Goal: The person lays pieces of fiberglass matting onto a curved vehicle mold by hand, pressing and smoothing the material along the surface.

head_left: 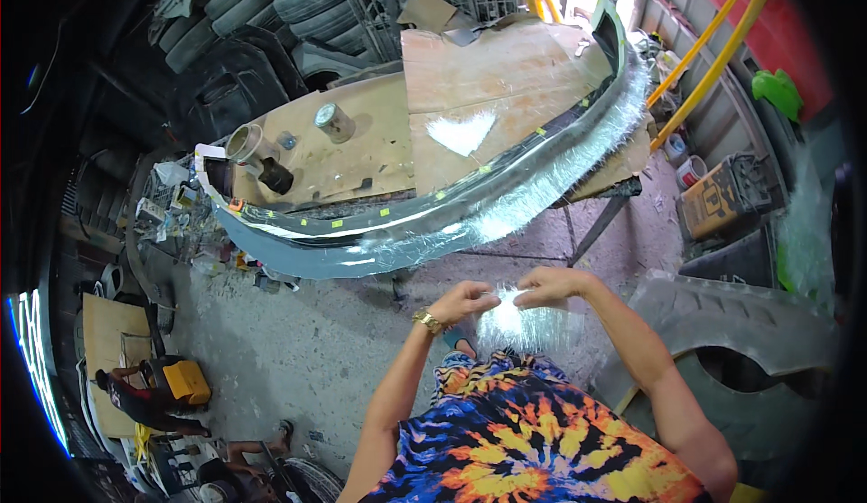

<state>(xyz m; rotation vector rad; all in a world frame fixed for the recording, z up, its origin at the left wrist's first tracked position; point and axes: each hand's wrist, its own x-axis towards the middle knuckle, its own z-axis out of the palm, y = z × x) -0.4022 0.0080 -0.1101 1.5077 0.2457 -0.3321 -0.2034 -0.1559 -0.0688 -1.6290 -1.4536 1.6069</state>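
Note:
In front of my body, a piece of white fiberglass mat (526, 327) hangs with frayed lower edges. My left hand (465, 301), with a watch at the wrist, is closed on its upper left edge. My right hand (553, 286) pinches the upper right edge. Beyond them, a long curved car body panel (316, 257), like a bumper lip, rests along the near side of a table. Shaggy fiberglass strands (506, 218) cover its middle and right part; the left part is smooth grey. A loose fiberglass scrap (462, 131) lies on the cardboard (375, 155).
A can (334, 124) and a plastic tub (246, 144) stand on the table's left. Stacked tires (316, 2) are behind. A large moulded panel (722, 322) lies at right, near a yellow-black container (727, 198). Another person (149, 399) is at lower left.

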